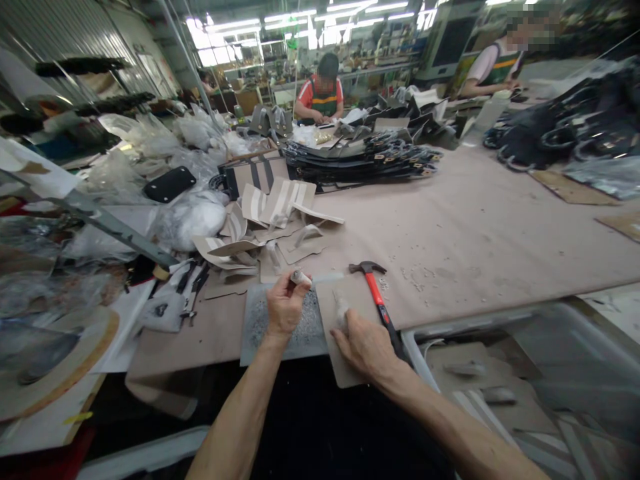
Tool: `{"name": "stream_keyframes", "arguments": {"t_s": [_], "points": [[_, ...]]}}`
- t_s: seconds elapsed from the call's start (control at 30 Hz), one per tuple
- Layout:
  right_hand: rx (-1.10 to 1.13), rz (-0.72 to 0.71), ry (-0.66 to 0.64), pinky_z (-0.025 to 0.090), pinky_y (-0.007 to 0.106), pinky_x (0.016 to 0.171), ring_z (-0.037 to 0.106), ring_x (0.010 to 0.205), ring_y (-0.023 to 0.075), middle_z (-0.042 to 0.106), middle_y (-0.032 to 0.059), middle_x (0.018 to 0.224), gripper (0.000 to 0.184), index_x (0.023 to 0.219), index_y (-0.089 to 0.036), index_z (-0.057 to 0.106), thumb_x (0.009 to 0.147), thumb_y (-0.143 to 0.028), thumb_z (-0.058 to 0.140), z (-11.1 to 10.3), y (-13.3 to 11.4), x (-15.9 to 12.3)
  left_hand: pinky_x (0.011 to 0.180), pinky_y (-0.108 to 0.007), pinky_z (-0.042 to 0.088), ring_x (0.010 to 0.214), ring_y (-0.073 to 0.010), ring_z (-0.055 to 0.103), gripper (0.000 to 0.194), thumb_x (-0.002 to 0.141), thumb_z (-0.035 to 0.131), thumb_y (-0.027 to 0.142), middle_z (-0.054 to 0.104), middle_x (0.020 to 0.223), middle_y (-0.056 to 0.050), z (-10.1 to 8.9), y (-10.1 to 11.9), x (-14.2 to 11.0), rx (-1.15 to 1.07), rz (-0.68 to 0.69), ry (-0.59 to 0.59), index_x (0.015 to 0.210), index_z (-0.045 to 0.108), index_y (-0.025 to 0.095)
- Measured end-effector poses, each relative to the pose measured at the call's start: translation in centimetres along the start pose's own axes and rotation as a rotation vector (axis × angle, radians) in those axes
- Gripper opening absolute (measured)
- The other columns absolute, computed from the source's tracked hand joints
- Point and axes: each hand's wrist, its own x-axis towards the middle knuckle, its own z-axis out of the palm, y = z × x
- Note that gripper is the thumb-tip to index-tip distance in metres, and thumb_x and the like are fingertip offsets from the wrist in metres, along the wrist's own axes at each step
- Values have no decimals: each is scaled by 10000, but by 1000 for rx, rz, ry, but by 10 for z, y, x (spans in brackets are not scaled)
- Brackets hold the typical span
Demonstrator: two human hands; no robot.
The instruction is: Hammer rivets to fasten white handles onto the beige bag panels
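Left hand [286,303] closed, fingers curled snugly round a small whitish cylinder [300,277]; right hand [367,343], just beside it, pinches the near end of the wrapped handle [341,305] on a taupe panel [363,299]. Hammer [375,293] lying right alongside that grip! And further right, a grey bin [590,343], holding more taupe pieces [457,360], some with wrapped handles.

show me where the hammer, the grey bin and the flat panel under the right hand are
Hammer [379,300], head view: on its handle
Grey bin [593,353], head view: on its inner wall
Flat panel [363,297], head view: on its bare upper part
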Motion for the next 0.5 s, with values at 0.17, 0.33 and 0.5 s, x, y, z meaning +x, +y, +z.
{"name": "stream_keyframes", "arguments": {"t_s": [0.17, 0.33, 0.5], "points": [[177, 78, -30, 424, 322, 645, 694, 785, 271, 691, 120, 813, 217, 1024, -165, 487, 949, -364, 443, 20, -13, -10, 761, -256, 540, 806, -160, 686, 241, 784, 725, 346, 749, 892, -49, 21, -32, -11, 38, -116, -138, 946, 698, 169], [232, 107, -95, 413, 317, 646, 692, 806, 276, 696, 124, 847, 210, 992, -176, 494, 936, -378, 488, 28, -16, -15, 759, -265, 547, 825, -173, 693, 259, 782, 710, 374, 755, 925, -53, 27, -55, -13, 39, -188, -209, 948, 702, 174], [346, 90, -58, 399, 294, 663, 678, 796, 243, 687, 80, 852, 326, 981, -186, 526, 917, -506, 537, 30, -1, -20, 778, -285, 557, 859, -188, 700, 291, 794, 699, 410, 760, 956, -63, 24, -65, -14, 29, -212, -177, 963, 694, 173]]}}
